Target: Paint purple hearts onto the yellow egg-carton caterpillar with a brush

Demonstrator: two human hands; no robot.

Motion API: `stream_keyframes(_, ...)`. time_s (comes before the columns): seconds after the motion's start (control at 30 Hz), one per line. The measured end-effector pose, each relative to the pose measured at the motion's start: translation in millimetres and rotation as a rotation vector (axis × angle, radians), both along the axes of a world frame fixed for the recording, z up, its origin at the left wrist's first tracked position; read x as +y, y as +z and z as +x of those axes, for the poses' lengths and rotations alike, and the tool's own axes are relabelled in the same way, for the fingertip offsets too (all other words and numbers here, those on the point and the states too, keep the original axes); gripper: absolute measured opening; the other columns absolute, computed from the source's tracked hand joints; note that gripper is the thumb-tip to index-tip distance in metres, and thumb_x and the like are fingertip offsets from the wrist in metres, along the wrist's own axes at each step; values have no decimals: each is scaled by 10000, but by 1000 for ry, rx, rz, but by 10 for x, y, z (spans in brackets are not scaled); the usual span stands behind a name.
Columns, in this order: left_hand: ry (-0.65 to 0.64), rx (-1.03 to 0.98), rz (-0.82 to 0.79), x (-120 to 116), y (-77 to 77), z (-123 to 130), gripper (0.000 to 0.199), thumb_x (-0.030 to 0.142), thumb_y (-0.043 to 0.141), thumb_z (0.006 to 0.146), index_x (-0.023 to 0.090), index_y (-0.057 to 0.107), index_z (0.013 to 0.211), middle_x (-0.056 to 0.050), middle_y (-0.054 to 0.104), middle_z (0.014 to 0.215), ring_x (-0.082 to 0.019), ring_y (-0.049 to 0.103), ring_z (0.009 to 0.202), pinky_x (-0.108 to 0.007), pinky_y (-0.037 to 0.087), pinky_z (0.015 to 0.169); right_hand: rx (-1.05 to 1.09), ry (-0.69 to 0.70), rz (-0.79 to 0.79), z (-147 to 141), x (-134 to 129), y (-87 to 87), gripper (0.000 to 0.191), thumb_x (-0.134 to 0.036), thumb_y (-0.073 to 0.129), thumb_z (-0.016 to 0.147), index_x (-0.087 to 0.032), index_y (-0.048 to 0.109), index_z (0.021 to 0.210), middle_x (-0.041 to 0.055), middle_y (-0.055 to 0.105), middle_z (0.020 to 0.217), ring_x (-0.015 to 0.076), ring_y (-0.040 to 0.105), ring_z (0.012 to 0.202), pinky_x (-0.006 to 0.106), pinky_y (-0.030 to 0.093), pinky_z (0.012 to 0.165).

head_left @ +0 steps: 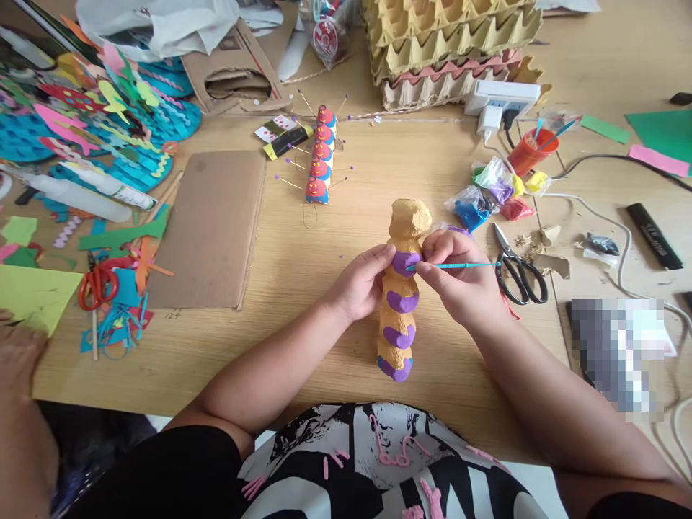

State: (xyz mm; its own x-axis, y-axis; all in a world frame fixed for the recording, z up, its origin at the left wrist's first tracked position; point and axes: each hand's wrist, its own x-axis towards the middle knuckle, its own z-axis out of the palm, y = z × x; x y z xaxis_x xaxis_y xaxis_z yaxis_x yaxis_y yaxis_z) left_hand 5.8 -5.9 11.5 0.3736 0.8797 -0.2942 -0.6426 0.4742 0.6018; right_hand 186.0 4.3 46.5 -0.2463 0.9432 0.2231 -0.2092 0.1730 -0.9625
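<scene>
A yellow-painted egg-carton strip (398, 318) lies lengthwise before me, with purple clay pieces (403, 302) pressed onto several of its bumps. My left hand (367, 281) grips its left side, thumb by the second bump from the far end. My right hand (459, 277) pinches a thin blue modelling tool (451, 266), whose tip touches the purple clay on that same bump. Some right-hand fingers are tucked behind the strip's right side. Farther off stands a finished-looking caterpillar (321, 153) with red and blue clay faces and purple-tipped sticks.
Black-handled scissors (520, 267) and bagged clay (476, 205) lie right of my hand, near an orange cup (533, 150). Cardboard (208, 231) is to the left, beside red scissors (98, 285) and paper scraps. Egg trays (448, 43) stack behind. Another person's hand (19, 353) rests at far left.
</scene>
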Motion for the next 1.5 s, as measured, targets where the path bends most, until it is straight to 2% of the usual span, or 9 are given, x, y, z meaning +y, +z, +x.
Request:
stream_keyframes(0.37, 29, 9, 14, 15, -49, -6, 311, 511, 880, 998, 208, 839, 940, -52, 816, 843, -222, 775, 747, -329, 592, 700, -59, -2, -1, 15, -4, 28, 572, -576, 1064, 804, -255, 595, 735, -2, 607, 836, 179, 553, 772, 358, 532, 715)
stream_keyframes(0.53, 6, 6, 0, 5, -55, -4, 321, 532, 877, 989, 213, 840, 983, -51, 824, 861, -225, 793, 769, -337, 607, 710, -9, -5, -11, 16, 4, 3, 535, -564, 1034, 858, -252, 614, 749, -4, 613, 834, 173, 560, 769, 338, 502, 694)
stream_keyframes(0.67, -5, -11, -22, -1, -56, -5, 286, 505, 837, 1020, 220, 827, 1004, -42, 831, 871, -209, 792, 761, -341, 625, 726, -4, -5, 21, 4, 8, 11, 534, -532, 1068, 828, -247, 623, 749, -7, 619, 826, 166, 551, 756, 333, 487, 678)
stream_keyframes(0.87, 9, 19, 18, -4, -33, -2, 297, 490, 863, 1006, 197, 826, 970, -55, 799, 823, -209, 744, 706, -321, 577, 650, 4, -33, -71, -19, -18, 10, 562, -616, 1054, 812, -257, 625, 761, -14, 600, 822, 173, 550, 775, 341, 493, 690)
stream_keyframes(1.03, 6, 20, 31, -13, -9, 2, 307, 483, 876, 1002, 182, 828, 966, -51, 787, 816, -193, 737, 698, -306, 565, 650, 34, -44, -96, -14, -14, -28, 523, -503, 1094, 774, -256, 634, 760, -17, 609, 833, 168, 551, 785, 329, 491, 699)
stream_keyframes(1.27, 2, 33, 9, -8, -3, 0, 298, 478, 885, 996, 187, 833, 964, -48, 793, 817, -187, 732, 694, -293, 563, 657, 74, -36, -178, -22, -7, -63, 516, -487, 1095, 759, -254, 634, 768, -22, 602, 853, 161, 553, 787, 321, 498, 703)
stream_keyframes(1.5, -44, -4, 36, -3, -34, -17, 417, 594, 925, 920, 192, 815, 952, -54, 784, 820, -215, 716, 666, -340, 563, 650, 196, -17, -204, 31, 73, -17, 526, -526, 1045, 833, -269, 586, 807, -54, 537, 760, 144, 484, 696, 318, 469, 683)
